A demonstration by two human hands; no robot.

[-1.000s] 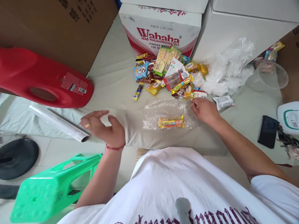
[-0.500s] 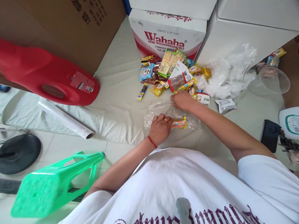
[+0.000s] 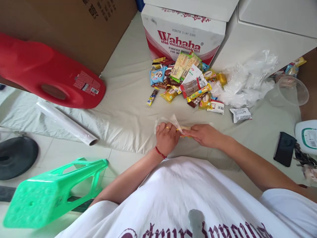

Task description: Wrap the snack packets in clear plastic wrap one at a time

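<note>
My left hand point(image 3: 166, 136) and my right hand point(image 3: 203, 135) meet over a sheet of clear plastic wrap point(image 3: 173, 120) on the pale cloth point(image 3: 123, 112). Both are closed on the wrap, which is folded up over a yellow snack bar point(image 3: 184, 129). Only a sliver of the bar shows between my fingers. A red string circles my left wrist and a ring sits on a finger. Just beyond my hands lies a pile of small wrapped snacks point(image 3: 184, 81).
A roll of cling film point(image 3: 66, 124) lies left of my hands, below a red plastic jug point(image 3: 47, 77). A green stool point(image 3: 52, 193) lies tipped at lower left. A Wahaha box point(image 3: 183, 36), crumpled plastic bags point(image 3: 245, 82), a clear cup point(image 3: 288, 91) and a black case point(image 3: 284, 148) are around.
My left hand came from beside the cling film roll to the snack bar. My right hand pulled back from the far edge of the wrap, folding it over the bar.
</note>
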